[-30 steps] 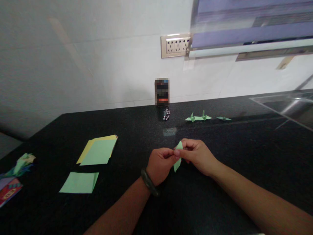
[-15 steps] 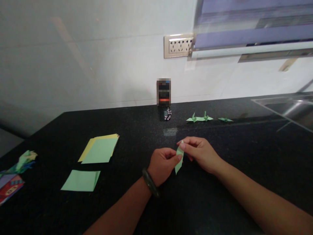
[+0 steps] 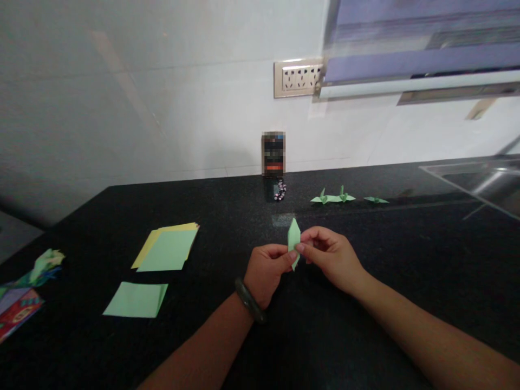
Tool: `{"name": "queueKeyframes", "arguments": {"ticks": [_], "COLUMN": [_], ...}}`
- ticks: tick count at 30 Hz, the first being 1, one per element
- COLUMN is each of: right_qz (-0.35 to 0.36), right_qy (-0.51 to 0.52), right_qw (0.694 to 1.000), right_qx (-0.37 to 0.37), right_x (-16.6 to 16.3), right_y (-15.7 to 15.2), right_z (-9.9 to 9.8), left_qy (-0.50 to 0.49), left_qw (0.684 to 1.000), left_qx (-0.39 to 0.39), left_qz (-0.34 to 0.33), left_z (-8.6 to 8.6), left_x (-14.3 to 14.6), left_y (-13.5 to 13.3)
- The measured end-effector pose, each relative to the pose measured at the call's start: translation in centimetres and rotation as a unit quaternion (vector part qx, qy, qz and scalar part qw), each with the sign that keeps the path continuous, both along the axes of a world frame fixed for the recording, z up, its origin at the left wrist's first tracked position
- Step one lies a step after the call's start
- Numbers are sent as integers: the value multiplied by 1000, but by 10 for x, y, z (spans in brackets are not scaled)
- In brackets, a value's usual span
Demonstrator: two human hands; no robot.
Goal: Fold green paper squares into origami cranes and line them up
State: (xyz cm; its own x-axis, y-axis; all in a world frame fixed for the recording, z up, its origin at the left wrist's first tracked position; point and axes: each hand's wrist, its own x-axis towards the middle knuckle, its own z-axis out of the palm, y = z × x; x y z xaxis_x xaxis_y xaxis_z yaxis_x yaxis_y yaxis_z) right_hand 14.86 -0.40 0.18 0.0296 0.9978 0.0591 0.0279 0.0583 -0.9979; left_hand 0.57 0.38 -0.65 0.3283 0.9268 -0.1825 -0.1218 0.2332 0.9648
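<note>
A small folded piece of light green paper, narrow and pointed at both ends, stands upright between my two hands above the black counter. My left hand, with a dark bangle at the wrist, pinches its lower part from the left. My right hand pinches it from the right with thumb and forefinger. Both hands are closed on the paper.
A green square sheet and a stack of green and yellow sheets lie to the left. Three finished green paper cranes stand near the wall. A dark box leans against the wall. Coloured paper items sit at the left edge. A steel sink is at right.
The folded paper has turned from hanging down below my fingers to standing upright above them. Both hands have kept hold and shifted only slightly.
</note>
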Motion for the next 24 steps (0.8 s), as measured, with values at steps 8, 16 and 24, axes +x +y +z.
{"name": "queueKeyframes", "arguments": {"ticks": [8,16,24], "right_qz": [39,90,100], "right_qy": [-13,-26,-116], "right_qw": [999,993,971], "right_qx": [16,77,184], "right_x": [4,12,16], "right_y": [1,4,5], "right_z": [-1,-2,-5], "left_qy": [17,12,13], "left_qw": [999,997,998], "left_qx": [27,36,39], "left_qz": [-29,-61,-54], "left_z": [3,3,4], "left_x": [-1,-5,-5], "left_y": [0,2,2]}}
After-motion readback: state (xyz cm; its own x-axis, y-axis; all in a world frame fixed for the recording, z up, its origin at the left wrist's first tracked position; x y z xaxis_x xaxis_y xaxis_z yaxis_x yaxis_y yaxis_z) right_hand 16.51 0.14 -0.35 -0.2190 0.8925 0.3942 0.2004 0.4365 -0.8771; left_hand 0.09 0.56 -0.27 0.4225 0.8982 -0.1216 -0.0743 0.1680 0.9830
